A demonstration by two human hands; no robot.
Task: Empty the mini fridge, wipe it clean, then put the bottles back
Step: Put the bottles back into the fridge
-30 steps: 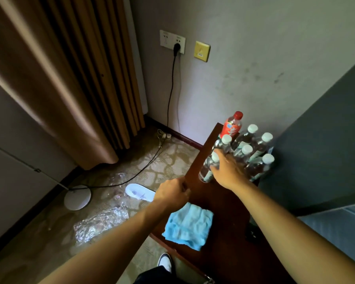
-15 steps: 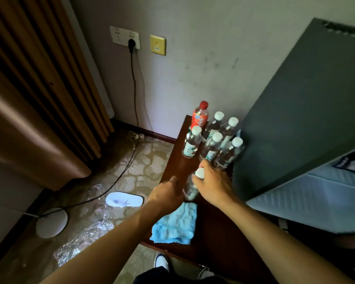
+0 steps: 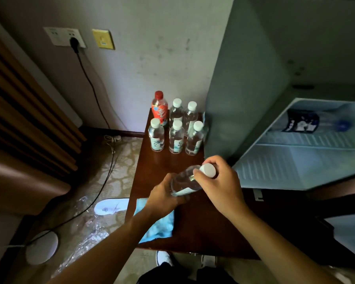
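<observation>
Held bottle (image 3: 186, 182): clear plastic, white screw cap, pale label, tilted with cap up and to the right, above the table (image 3: 195, 218). Contents clear; level cannot be read. The left hand (image 3: 164, 196) wraps its fingers round the lower body; the right hand (image 3: 219, 183) curls fingers and thumb round the neck and cap.

Five more water bottles (image 3: 176, 137) stand upright at the table's far end in two rows, same clear ribbed plastic and white caps, all capped, close together. A red bottle (image 3: 159, 108) with red cap stands at the back left, just beside them.

Table: dark, glossy wood, rectangular. A blue cloth (image 3: 158, 224), soft and crumpled, lies at its near left edge under the left forearm.

Fridge (image 3: 244, 83): grey, smooth-sided cabinet just right of the bottles. Its door (image 3: 307, 144) stands open, showing a pale ribbed inner liner; shelf contents are blurred.

Floor: patterned carpet, a white slipper (image 3: 111, 206), crinkled clear plastic wrap (image 3: 86, 236).
</observation>
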